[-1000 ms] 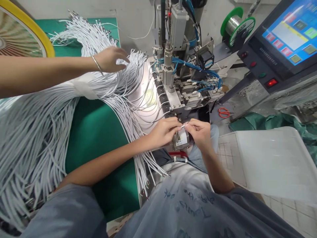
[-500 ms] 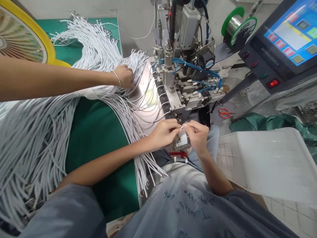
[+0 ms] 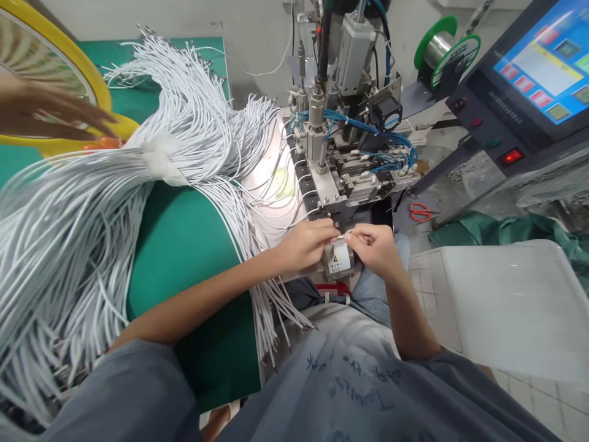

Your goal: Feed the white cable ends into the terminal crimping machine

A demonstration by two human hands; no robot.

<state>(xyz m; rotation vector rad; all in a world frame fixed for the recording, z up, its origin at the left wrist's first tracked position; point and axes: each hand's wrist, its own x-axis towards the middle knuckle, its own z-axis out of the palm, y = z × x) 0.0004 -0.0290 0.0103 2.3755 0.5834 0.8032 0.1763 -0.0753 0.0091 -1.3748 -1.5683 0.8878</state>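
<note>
My left hand (image 3: 306,244) and my right hand (image 3: 375,245) meet in front of the machine (image 3: 343,166), both pinched on the end of one thin white wire (image 3: 341,235) held between them. Just below the fingers sits a small metal block with a warning label (image 3: 338,261). A row of wire ends lies in the machine's dark clamps (image 3: 306,184). A thick bundle of white wires (image 3: 193,147), taped together, fans over the green mat (image 3: 179,245) to my left.
A co-worker's blurred hand (image 3: 59,116) is at the far left by a yellow-rimmed disc (image 3: 99,83). A touch screen panel (image 3: 538,67) stands at the right. Red scissors (image 3: 419,212), a green wire spool (image 3: 442,46) and a translucent plastic bin (image 3: 506,301) lie to the right.
The co-worker's hand has pulled away from the wire bundle to the far left. My two hands stay pinched on the wire in front of the machine.
</note>
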